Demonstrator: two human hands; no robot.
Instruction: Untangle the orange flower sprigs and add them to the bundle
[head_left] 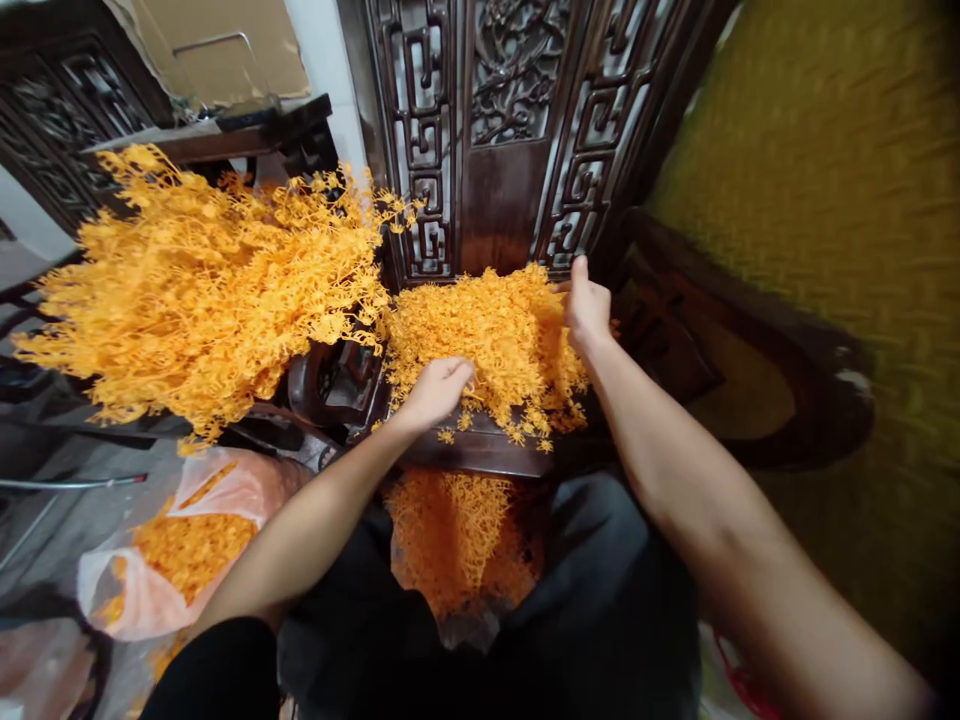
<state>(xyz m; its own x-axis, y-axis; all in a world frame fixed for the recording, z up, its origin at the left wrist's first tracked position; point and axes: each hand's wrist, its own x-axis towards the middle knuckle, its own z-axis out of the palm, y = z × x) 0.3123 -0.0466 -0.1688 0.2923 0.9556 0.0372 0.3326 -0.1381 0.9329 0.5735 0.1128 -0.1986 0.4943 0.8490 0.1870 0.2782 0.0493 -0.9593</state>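
Observation:
A heap of small yellow-orange plastic flower pieces (472,320) lies on a dark wooden seat (480,455) in front of me. My left hand (439,390) is at the near left edge of the heap, its fingers pinched together. What they hold, if anything, is hidden against the yellow pieces. At the heap's right edge is my right hand (589,305), fingers curled and thumb raised. Whatever it grips is out of sight behind the hand. Several loose pieces lie along the seat's front edge.
A large bundle of yellow-orange plastic sprigs (217,300) rests to the left. Below it stands a translucent bag (139,590) of similar pieces. More yellow-orange pieces (465,530) fill a bag between my knees. A carved wooden backrest (502,190) rises behind the heap.

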